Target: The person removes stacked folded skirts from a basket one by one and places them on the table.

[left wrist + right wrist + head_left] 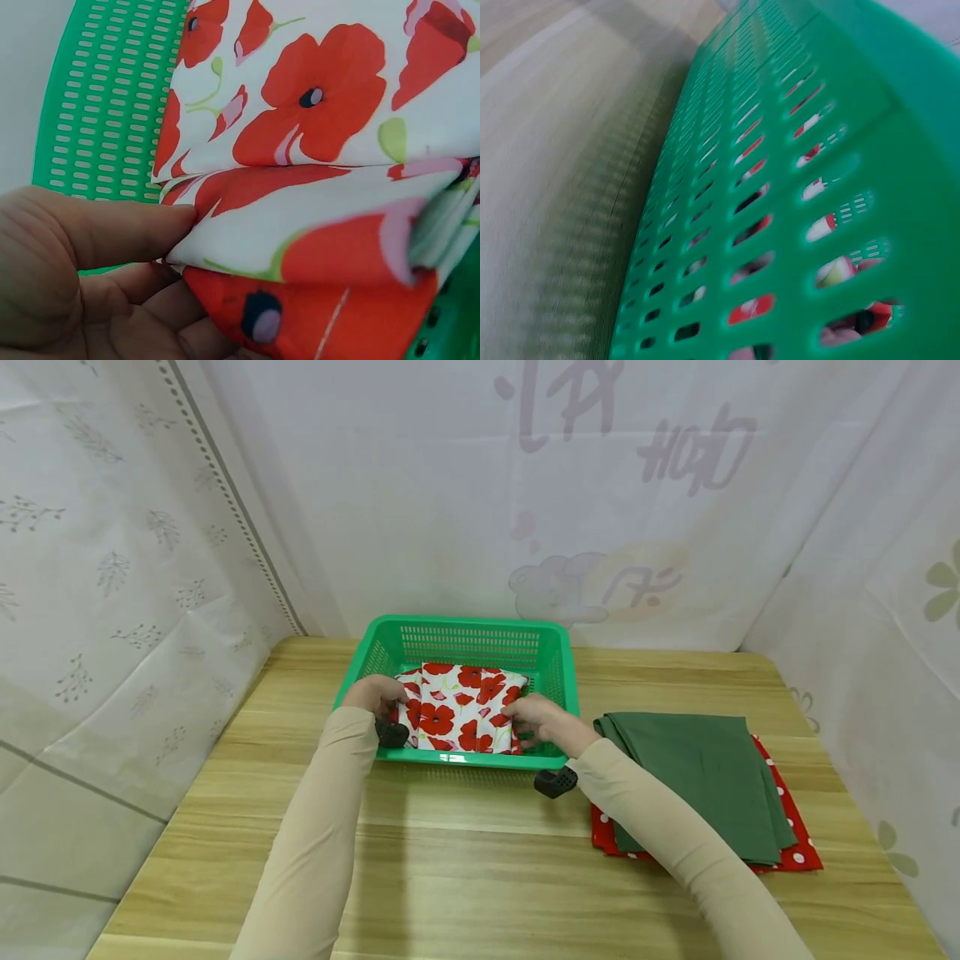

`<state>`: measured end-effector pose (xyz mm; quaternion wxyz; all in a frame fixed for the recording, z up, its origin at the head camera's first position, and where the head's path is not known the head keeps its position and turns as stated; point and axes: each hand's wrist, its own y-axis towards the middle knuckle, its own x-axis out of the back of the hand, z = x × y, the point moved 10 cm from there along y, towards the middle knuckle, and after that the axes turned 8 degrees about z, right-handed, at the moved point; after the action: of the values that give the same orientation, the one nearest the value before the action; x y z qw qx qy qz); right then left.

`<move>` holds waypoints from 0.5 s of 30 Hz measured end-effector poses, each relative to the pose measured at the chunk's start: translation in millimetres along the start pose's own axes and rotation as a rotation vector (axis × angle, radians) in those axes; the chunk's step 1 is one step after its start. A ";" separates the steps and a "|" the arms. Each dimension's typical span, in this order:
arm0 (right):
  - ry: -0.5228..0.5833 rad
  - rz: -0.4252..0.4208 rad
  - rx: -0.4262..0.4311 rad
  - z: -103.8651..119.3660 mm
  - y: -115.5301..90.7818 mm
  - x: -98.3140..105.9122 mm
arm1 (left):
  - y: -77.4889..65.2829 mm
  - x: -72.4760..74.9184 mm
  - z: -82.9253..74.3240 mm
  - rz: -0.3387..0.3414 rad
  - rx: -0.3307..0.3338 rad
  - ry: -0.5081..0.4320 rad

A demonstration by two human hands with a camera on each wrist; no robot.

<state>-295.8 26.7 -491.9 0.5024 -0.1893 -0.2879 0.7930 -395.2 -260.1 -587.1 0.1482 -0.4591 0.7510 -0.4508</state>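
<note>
Item one: we are working at a pale wood-grain table [465,877], ringed by white printed curtains [112,527].

Item two: a dark green folded cloth [705,777] is lying near the table's right edge, resting on a red cloth with white polka dots [795,852] whose margins are showing beneath it.

Item three: a green perforated plastic basket [465,639] is sitting at the middle of the table's far edge, its near wall facing us; the right wrist view is showing only that slotted wall [780,187], blurred.

Item four: a folded white fabric printed with red poppies [461,714] is lying inside the basket, filling its middle.

Item five: our left hand [378,693] is holding the fabric's left edge, thumb [112,232] pressing on top of the folded layers [315,225] and fingers curling beneath.

Item six: our right hand [540,720] is lying at the fabric's right edge inside the basket, fingers curling onto it; we cannot tell whether it is truly gripping.
</note>
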 end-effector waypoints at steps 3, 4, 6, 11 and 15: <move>-0.002 0.006 0.034 2.8 0.5 -1.0 | -35.7 -14.7 -10.7 -0.046 0.005 -0.021; 0.002 0.004 0.046 3.8 0.1 -0.9 | -53.5 -24.0 -14.8 -0.050 0.001 -0.035; 0.008 -0.001 0.067 5.7 -0.9 -0.4 | -72.8 -33.1 -22.1 -0.032 -0.004 -0.052; 0.001 0.005 0.110 10.4 -3.7 -1.2 | 12.9 9.8 -3.7 0.022 -0.068 -0.087; 0.014 0.001 0.131 12.4 -5.1 0.0 | -17.6 -0.3 -18.7 -0.026 -0.103 -0.089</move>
<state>-299.5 25.1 -479.2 0.5152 -0.1618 -0.2315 0.8092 -397.1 -252.8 -562.7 0.1520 -0.4953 0.7600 -0.3924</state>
